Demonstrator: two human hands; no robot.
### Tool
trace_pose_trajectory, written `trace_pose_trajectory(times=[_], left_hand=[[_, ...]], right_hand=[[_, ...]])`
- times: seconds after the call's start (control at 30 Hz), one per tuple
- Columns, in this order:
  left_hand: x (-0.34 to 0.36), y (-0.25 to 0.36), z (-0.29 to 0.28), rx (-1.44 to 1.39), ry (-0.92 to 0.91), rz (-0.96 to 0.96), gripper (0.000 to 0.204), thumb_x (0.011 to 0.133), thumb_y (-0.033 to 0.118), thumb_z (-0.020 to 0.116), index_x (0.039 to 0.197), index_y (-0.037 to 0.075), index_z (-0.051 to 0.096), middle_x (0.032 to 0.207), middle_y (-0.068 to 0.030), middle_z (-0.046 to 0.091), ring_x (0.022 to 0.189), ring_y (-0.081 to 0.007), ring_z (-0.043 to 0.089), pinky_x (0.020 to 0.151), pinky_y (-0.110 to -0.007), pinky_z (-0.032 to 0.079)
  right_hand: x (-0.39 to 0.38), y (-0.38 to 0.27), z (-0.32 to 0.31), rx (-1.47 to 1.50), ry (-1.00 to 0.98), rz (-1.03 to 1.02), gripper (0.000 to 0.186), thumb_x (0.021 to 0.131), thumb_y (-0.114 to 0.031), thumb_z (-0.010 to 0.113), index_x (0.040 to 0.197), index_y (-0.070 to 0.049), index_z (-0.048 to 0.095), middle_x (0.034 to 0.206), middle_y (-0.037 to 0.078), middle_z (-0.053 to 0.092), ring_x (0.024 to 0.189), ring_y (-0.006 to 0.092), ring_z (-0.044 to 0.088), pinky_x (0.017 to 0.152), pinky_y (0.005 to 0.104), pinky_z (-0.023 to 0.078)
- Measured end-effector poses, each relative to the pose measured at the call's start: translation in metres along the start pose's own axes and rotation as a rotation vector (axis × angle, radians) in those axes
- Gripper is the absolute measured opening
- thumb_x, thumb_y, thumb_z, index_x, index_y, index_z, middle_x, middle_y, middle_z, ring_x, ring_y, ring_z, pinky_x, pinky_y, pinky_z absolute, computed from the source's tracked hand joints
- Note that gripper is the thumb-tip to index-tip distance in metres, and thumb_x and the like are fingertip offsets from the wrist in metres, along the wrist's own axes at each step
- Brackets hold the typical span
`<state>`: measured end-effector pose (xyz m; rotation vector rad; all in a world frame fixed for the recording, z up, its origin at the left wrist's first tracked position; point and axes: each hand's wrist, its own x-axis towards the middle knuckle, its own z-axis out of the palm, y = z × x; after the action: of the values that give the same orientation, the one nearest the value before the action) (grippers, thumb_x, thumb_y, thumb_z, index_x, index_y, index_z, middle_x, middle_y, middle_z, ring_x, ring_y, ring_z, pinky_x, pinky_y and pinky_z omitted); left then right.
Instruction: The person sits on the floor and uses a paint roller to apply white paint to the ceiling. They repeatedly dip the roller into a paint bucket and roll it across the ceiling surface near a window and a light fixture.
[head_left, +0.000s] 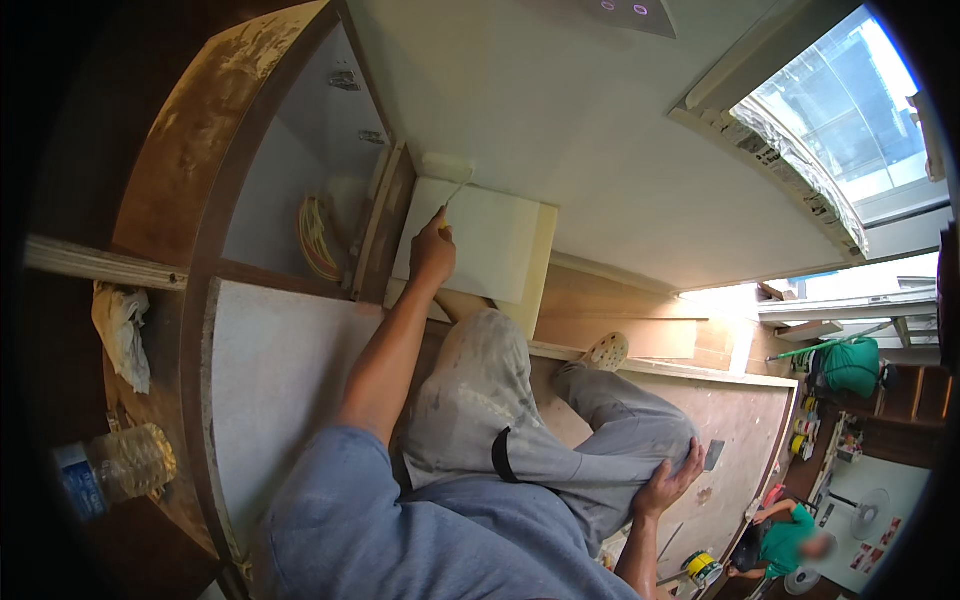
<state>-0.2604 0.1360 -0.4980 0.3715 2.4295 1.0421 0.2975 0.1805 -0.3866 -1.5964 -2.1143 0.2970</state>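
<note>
My left hand (434, 254) is wrapped round the handle of a small paint roller, its thin metal rod running up to the pale roller head (448, 166). The head touches the off-white wall (560, 130), just above a white panel box (480, 235) with a cream side. My right hand (668, 488) rests on my bent knee in stained grey trousers (600, 465), fingers stretched out and holding nothing. Close to its fingertips, a small grey rectangular plate (714, 456) lies on the worn, spotted board (745, 415).
An open brown cabinet (290, 170) holds a coil of yellow wire (318, 240). A large plastic bottle (120, 465) and a crumpled cloth (122, 335) are at left. Near the lower right stands a yellow-banded tub (703, 568). Two people in green shirts, a fan (870, 515) and a window (840, 110) are at right.
</note>
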Motion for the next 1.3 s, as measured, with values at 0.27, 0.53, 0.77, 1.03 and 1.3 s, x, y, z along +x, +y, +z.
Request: trace_pose_trajectory(times=[0.27,0.53,0.77,1.03,1.3], left_hand=[[-0.075,0.116,-0.097,-0.185,0.206,0.373,0.051,0.109,0.016,0.056,0.159,0.016,0.048,0.085,-0.0138,0.064,0.074,-0.0233,0.061,0.079,-0.037,0.053],[-0.084,0.270,-0.184,-0.426,0.413,0.771,0.051,0.108,0.019,0.061,0.158,0.023,0.051,0.076,-0.0025,0.044,0.069,-0.0136,0.042,0.069,-0.029,0.046],[-0.057,0.385,-0.244,-0.442,0.704,1.126,0.049,0.107,0.015,0.055,0.156,0.011,0.050,0.128,-0.0293,0.069,0.117,-0.0375,0.069,0.100,-0.043,0.055],[-0.063,0.302,-0.187,-0.476,0.534,0.912,0.051,0.106,0.018,0.061,0.156,0.021,0.053,0.075,-0.0054,0.052,0.066,-0.0148,0.047,0.069,-0.030,0.049],[-0.064,0.144,-0.077,-0.402,0.234,0.490,0.054,0.109,0.019,0.056,0.162,0.026,0.044,0.072,-0.0076,0.052,0.063,-0.0139,0.045,0.065,-0.029,0.046]], right_hand=[[-0.005,0.011,-0.002,-0.019,0.004,-0.026,0.071,0.099,-0.053,0.054,0.150,-0.003,0.050,0.154,0.027,0.043,0.146,0.0458,0.037,0.124,0.0576,0.025],[-0.009,0.009,-0.001,0.034,0.019,0.028,0.068,0.094,-0.042,0.057,0.150,-0.005,0.051,0.153,0.027,0.044,0.145,0.0461,0.039,0.123,0.0555,0.028],[-0.014,0.019,0.003,0.061,0.030,0.028,0.065,0.093,-0.034,0.058,0.150,-0.006,0.051,0.156,0.027,0.041,0.146,0.0461,0.038,0.124,0.0548,0.027],[-0.018,0.020,0.000,0.076,0.033,0.013,0.065,0.093,-0.035,0.059,0.151,-0.006,0.051,0.156,0.027,0.041,0.146,0.0455,0.038,0.124,0.0545,0.028],[-0.016,0.017,-0.001,0.049,0.015,0.032,0.066,0.094,-0.037,0.057,0.152,-0.006,0.050,0.157,0.027,0.041,0.147,0.0454,0.037,0.124,0.0547,0.027]])
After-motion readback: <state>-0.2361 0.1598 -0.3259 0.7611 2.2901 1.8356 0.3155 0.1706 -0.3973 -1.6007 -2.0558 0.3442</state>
